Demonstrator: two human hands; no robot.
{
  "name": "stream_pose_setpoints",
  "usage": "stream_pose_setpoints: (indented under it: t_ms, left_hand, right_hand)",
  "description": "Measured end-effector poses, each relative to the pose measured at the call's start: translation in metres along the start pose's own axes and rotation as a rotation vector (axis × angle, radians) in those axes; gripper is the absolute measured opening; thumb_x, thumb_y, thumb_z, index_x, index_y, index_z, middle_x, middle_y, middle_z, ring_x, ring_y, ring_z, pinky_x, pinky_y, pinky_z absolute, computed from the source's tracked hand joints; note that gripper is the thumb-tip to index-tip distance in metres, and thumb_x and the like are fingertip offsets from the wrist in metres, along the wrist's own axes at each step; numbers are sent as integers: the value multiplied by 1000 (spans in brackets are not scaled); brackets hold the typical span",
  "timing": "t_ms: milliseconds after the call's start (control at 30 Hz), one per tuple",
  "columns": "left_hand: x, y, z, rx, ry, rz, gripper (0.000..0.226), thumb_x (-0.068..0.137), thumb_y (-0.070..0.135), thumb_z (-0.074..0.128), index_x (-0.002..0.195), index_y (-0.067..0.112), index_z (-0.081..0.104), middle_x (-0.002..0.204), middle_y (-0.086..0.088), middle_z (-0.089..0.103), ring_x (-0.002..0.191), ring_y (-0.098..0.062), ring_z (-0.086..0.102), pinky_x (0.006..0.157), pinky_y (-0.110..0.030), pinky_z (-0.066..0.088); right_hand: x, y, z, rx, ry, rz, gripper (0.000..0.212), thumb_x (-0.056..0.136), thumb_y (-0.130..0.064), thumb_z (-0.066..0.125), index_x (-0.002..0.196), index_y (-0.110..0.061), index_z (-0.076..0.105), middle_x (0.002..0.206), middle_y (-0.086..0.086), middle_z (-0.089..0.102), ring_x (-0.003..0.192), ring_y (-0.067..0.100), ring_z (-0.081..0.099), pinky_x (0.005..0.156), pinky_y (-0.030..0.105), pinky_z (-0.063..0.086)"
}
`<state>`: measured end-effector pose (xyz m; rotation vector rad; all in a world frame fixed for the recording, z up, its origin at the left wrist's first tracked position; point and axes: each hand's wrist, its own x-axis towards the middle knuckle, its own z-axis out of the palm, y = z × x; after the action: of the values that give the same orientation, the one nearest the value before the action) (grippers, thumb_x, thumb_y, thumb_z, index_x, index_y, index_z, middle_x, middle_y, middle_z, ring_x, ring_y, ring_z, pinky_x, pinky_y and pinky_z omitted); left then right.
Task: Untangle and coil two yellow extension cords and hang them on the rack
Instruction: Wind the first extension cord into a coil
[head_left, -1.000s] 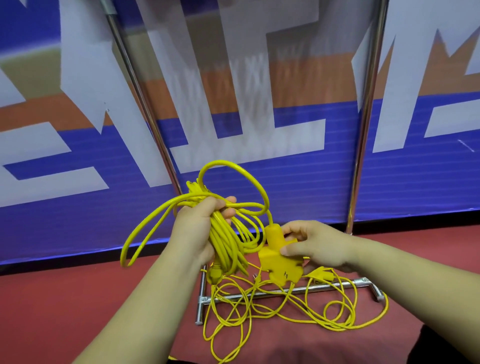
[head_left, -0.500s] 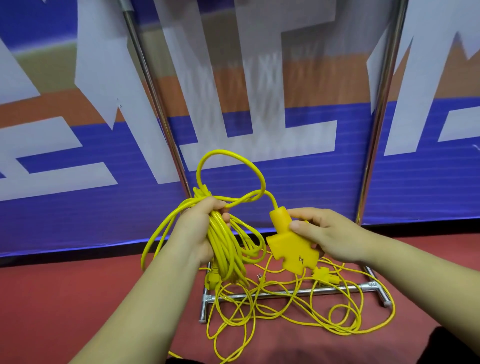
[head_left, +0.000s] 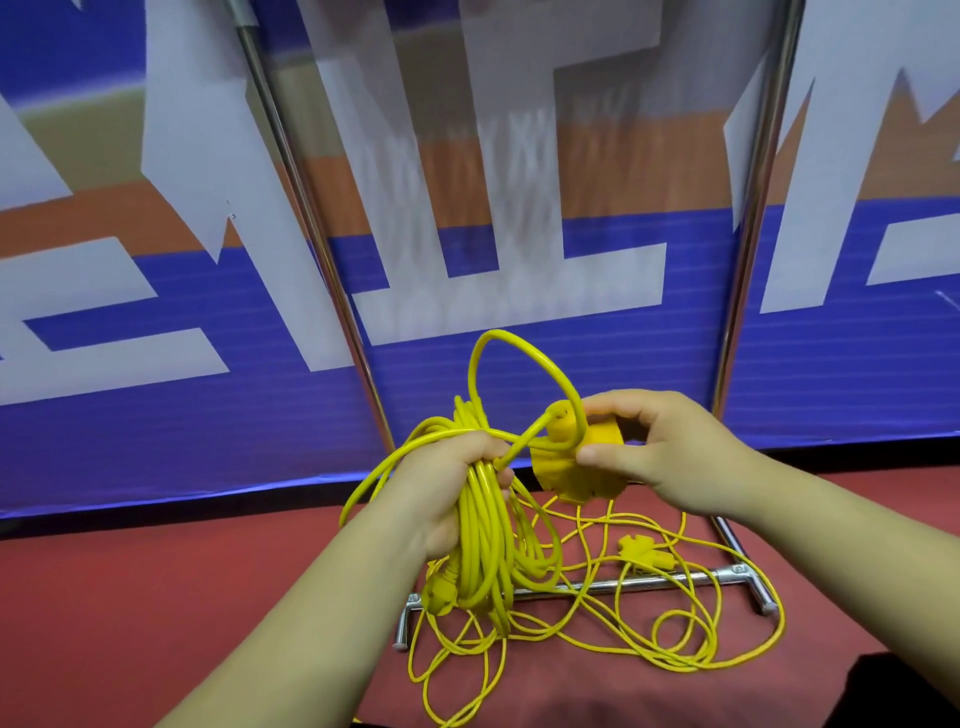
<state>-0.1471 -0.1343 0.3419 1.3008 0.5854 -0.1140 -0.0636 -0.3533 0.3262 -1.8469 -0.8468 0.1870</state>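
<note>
My left hand grips a bundle of coiled thick yellow extension cord whose loops hang below my fist, with its plug dangling at the bottom. My right hand holds that cord's yellow multi-socket end right beside the bundle, and one cord loop arches above both hands. A second, thinner yellow cord lies tangled on the red floor across the rack's base, its small socket end lying among the strands.
The metal rack has two upright poles and a floor crossbar. A blue, white and orange banner wall stands right behind the rack. Red floor spreads to the left.
My right hand has raised the socket end up and left until it is against the bundle in my left hand. The arching loop has tightened. The view has shifted slightly.
</note>
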Motion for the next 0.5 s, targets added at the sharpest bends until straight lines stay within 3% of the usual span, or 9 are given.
stream_pose_setpoints:
  t_ms: [233,400,500]
  left_hand:
    - [-6,-1,15,-94,-85,-1,13,89,10,65,77,4,70,64,-9,63,55,-16,64,59,-31,52]
    - [-10,-1,20,-150,-149,83,26,91,12,63,70,15,78,67,-8,64,59,-16,65,65,-33,51]
    - [-14,-1,25,-167,-186,122,17,79,13,66,71,18,80,69,-6,67,61,-14,66,68,-34,51]
  right_hand:
    - [-1,4,2,196,120,43,31,78,-14,83,107,-20,74,96,3,77,90,25,74,85,53,59]
    - [-4,3,3,283,143,73,31,81,-14,80,110,-16,72,101,5,77,93,26,74,84,53,59]
    - [-4,4,3,300,176,102,28,81,-16,81,108,-19,73,100,3,77,90,27,75,82,52,60]
